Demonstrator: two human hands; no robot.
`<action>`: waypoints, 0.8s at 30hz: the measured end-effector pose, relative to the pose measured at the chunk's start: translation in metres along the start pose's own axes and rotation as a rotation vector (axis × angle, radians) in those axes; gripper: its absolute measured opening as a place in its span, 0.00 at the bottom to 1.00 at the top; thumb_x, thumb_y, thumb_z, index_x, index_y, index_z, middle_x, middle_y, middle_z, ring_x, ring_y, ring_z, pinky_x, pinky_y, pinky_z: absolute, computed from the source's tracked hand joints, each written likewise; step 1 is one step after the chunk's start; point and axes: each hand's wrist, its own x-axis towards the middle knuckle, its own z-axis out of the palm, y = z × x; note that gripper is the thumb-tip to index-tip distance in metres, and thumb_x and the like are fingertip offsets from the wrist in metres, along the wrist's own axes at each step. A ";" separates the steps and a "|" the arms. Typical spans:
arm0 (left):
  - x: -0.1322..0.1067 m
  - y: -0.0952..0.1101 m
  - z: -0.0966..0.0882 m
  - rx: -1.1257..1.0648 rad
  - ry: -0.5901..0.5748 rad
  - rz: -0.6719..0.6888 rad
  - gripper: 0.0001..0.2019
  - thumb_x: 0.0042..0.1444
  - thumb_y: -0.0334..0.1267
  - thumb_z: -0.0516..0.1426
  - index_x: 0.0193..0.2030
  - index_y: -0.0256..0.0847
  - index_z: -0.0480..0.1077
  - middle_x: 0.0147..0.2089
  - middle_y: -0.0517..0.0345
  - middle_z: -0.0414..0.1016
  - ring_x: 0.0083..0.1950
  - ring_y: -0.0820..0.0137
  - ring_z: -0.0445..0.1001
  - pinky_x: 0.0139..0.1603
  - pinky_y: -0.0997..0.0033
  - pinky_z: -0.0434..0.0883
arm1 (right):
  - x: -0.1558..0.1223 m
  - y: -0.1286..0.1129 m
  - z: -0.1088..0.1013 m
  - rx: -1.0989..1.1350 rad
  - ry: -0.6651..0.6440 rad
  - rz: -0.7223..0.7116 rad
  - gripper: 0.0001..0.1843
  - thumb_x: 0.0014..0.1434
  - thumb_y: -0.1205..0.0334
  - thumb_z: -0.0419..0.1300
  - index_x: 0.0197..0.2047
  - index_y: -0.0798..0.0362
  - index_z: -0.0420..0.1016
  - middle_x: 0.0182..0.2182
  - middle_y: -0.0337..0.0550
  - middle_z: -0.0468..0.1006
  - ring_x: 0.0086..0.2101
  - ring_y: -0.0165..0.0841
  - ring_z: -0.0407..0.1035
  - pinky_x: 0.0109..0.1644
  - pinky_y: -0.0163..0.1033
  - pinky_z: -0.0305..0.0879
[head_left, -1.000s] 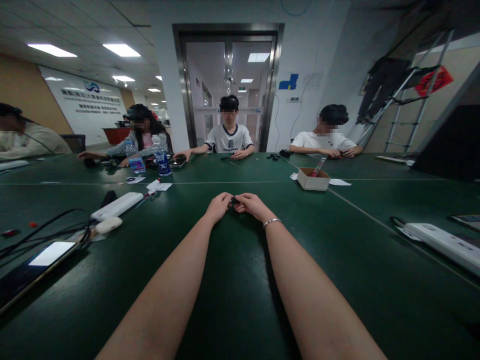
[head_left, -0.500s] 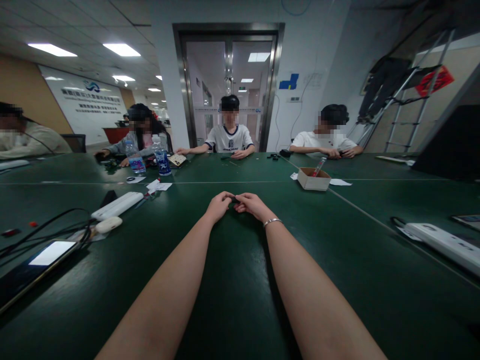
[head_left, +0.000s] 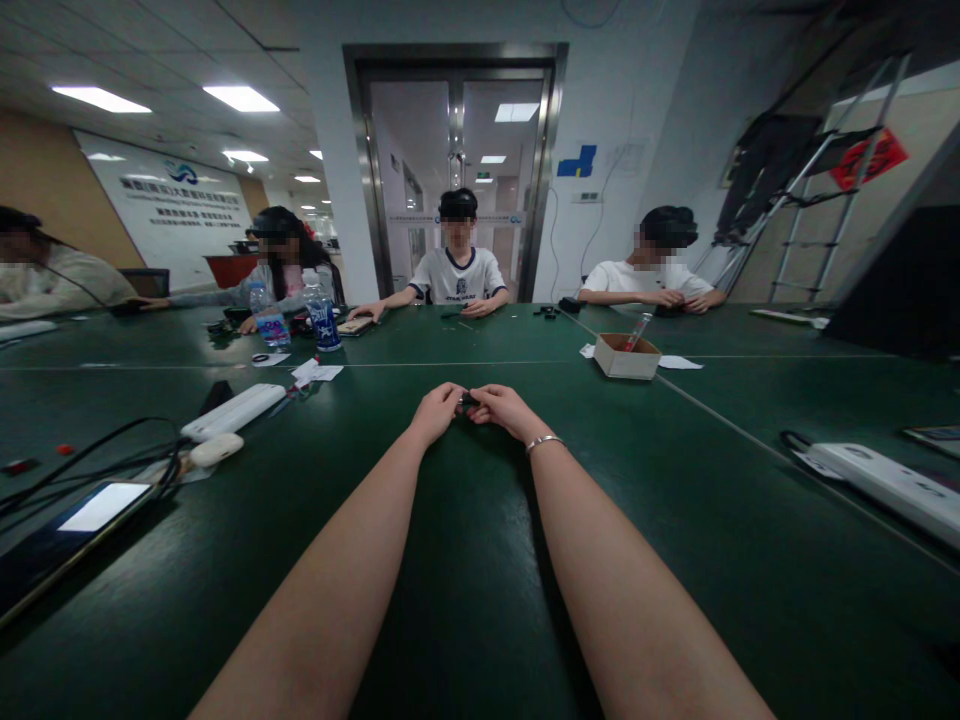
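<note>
Between my two hands, just above the green table (head_left: 480, 560), is a small dark object (head_left: 469, 398), too small and too covered by fingers to name. My left hand (head_left: 437, 415) pinches it from the left, fingertips closed. From the other side, my right hand (head_left: 501, 408) grips it between thumb and fingers. A silver bracelet (head_left: 544, 442) circles my right wrist. The fingertips of both hands nearly meet, and they hide most of the object.
A phone (head_left: 71, 535), cables and a white power strip (head_left: 236, 412) lie left. Two bottles (head_left: 322, 318) stand beyond them. Right are a small cardboard box (head_left: 627, 358) and another power strip (head_left: 892, 490). Several people sit around the table's far side, including one opposite me (head_left: 461, 270).
My hands stay nearly in place; a little more of the dark object shows between the fingertips. At far left a person's arm now reaches out, and the person opposite has lowered a flat light-coloured thing.
</note>
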 end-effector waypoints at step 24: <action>-0.003 0.005 0.000 -0.028 0.002 -0.015 0.13 0.53 0.36 0.51 0.43 0.39 0.72 0.37 0.56 0.74 0.28 0.76 0.67 0.29 0.78 0.66 | 0.001 0.000 -0.001 -0.014 -0.009 0.004 0.04 0.63 0.70 0.56 0.35 0.61 0.69 0.21 0.48 0.76 0.20 0.28 0.72 0.25 0.28 0.71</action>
